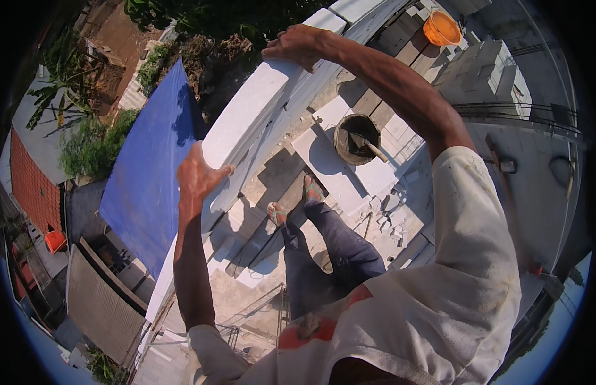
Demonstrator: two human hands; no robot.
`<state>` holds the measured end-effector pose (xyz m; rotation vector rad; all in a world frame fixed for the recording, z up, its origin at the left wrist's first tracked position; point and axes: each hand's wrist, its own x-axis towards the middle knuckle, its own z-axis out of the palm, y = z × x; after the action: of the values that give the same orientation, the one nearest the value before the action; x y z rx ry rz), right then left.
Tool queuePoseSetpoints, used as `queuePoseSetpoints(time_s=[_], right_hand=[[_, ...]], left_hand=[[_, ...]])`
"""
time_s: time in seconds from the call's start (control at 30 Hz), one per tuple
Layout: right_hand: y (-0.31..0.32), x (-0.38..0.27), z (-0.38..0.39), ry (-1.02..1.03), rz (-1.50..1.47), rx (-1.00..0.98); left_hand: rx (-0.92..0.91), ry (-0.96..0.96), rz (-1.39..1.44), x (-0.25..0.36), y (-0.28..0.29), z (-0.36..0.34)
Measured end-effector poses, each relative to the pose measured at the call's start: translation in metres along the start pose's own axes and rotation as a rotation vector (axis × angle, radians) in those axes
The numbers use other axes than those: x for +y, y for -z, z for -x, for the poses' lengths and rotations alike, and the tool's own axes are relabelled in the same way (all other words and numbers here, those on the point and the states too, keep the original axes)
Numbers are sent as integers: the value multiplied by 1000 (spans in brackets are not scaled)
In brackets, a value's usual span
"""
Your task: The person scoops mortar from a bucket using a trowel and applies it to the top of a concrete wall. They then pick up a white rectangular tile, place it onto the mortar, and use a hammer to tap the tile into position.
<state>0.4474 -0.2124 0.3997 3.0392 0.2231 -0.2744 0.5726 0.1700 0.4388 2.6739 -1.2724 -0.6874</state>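
A long white lightweight concrete block (pixel 250 109) sits along the top of a wall of similar white blocks (pixel 230 183). At its near end my left hand (pixel 198 173) grips it, thumb on the inner side and fingers hidden over the outer side. My right hand (pixel 294 48) is wrapped over the far end, its fingertips partly out of sight. Below the right arm, a dark bucket (pixel 357 139) with a trowel (pixel 368 146) in it stands on a white slab (pixel 320 157).
Wooden planks (pixel 288 196) lie under my feet. Broken block pieces (pixel 387 215) are scattered right of my legs. An orange bucket (pixel 442 29) and stacked grey blocks (pixel 484 77) stand at the far right. Beyond the wall drop, a blue tarp (pixel 147 163) and roofs (pixel 35 186) lie lower down.
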Motion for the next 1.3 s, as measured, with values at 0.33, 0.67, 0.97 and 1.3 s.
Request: queuePoseSetpoints(time_s=[0.33,0.67,0.97,1.3], right_hand=[[-57,35,-6,137,19,88],[-58,36,-5,152,2,8],[-18,-6,5,-58,134,-56],[-24,-122,144,-364,-357,475]], left_hand=[[27,-52,-35,-12,-11,-3],[69,-119,-57,-22,-18,-2],[84,-101,-72,-18,-20,1],[86,-106,109,-25,-23,11]])
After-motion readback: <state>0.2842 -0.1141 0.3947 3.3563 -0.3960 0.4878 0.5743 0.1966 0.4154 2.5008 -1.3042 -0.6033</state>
